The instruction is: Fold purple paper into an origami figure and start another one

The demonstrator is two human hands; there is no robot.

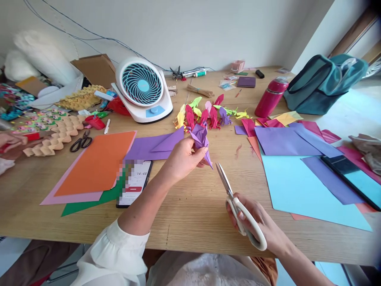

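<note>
My left hand [181,159] is closed on a folded purple paper shape [201,140], holding it a little above the wooden table [190,206]. My right hand [256,224] grips white-handled scissors [235,198]. Their blades are nearly closed and point up toward the lower tip of the purple shape, a short gap away. A pile of small folded paper figures [208,113] in pink, yellow, green and purple lies just behind the held shape.
Coloured paper sheets lie left [98,163] and right [300,178]. A phone [135,183] rests by my left forearm. A white desk fan [143,89], black scissors [81,142], a red bottle [270,97] and a teal bag [323,81] stand further back. Another person's hand [10,141] shows at far left.
</note>
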